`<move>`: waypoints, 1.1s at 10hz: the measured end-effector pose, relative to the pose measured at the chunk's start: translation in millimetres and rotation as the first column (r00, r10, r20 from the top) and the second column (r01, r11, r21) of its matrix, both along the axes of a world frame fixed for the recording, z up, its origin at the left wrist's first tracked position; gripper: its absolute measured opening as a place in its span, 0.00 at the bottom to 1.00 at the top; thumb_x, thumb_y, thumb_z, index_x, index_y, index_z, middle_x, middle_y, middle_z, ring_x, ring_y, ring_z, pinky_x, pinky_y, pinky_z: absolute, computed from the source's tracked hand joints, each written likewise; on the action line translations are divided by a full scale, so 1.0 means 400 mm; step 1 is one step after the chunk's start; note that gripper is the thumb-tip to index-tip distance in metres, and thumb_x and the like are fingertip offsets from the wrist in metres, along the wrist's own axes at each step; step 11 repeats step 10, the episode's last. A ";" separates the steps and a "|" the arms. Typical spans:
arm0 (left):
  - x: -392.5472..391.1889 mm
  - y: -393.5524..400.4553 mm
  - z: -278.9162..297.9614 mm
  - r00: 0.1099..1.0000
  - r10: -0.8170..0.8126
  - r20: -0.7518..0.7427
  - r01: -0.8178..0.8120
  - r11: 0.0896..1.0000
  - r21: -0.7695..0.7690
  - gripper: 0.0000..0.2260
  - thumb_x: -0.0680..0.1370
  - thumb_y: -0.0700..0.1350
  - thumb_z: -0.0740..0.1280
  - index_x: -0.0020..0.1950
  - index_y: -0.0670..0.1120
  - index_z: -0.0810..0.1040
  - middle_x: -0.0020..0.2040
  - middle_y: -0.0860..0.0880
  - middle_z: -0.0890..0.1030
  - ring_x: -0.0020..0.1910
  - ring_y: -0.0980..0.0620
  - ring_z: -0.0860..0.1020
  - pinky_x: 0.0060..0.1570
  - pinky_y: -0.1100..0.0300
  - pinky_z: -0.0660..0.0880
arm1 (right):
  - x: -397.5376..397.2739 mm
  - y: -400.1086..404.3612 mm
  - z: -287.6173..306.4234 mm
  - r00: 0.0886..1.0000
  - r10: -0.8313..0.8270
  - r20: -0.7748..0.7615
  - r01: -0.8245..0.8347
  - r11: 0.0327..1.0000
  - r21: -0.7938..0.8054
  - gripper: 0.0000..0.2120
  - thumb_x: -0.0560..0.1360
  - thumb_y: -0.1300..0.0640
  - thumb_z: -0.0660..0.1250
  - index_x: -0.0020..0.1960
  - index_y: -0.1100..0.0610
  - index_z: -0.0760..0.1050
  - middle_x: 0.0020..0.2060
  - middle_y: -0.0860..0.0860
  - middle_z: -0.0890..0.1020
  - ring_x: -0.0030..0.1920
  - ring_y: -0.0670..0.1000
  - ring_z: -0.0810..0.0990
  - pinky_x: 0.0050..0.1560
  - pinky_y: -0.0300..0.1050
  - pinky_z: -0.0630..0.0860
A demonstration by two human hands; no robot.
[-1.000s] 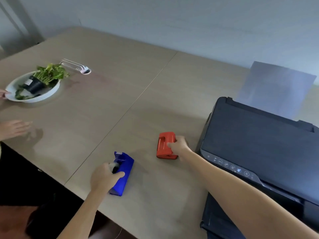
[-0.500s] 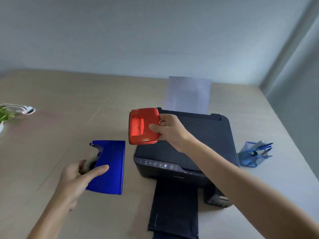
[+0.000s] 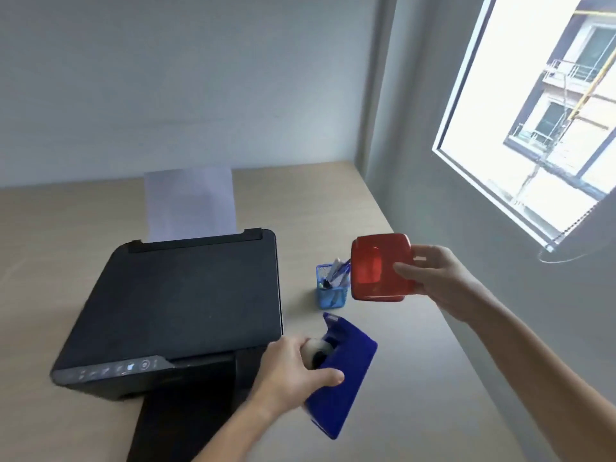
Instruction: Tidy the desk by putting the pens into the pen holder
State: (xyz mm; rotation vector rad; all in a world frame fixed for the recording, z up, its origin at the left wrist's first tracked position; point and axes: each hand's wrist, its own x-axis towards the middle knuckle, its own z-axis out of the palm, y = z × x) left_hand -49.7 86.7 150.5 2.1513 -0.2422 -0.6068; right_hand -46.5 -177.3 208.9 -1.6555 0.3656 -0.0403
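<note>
In the head view, the left hand [image 3: 293,371] sits at the lower centre of the frame, closed around a blue tape dispenser [image 3: 340,375]; the thumb lies across its flat side and the fingers wrap behind the pale tape roll [image 3: 315,351] at its upper end. The dispenser is tilted, its lower end pointing toward the bottom of the frame, and it appears lifted off the desk [image 3: 383,411], though that is not certain.

The right hand [image 3: 433,278] is at centre right, raised above the desk, gripping a red boxy object [image 3: 380,266] by its right side, thumb on the facing surface and fingers behind.

The blue mesh pen holder [image 3: 331,291] stands upright on the desk, just left of and partly behind the red object, between it and the printer. Several pens [image 3: 338,270] stick out of its top, leaning to the right.

A black printer [image 3: 186,305] fills the left centre, with a sheet of paper [image 3: 190,205] standing in its rear feed and its dark output tray [image 3: 180,415] extended toward the bottom edge. A bright window [image 3: 550,111] occupies the upper right.
</note>
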 end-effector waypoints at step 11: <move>0.118 -0.320 -0.269 0.996 0.092 -0.002 -0.079 0.868 0.490 0.31 0.68 0.58 0.74 0.61 0.40 0.73 0.59 0.45 0.79 0.57 0.46 0.80 0.49 0.57 0.76 | 0.031 -0.063 -0.432 0.884 -0.087 -0.460 -0.073 0.945 -0.319 0.19 0.76 0.57 0.64 0.66 0.60 0.68 0.56 0.60 0.78 0.52 0.56 0.80 0.42 0.46 0.78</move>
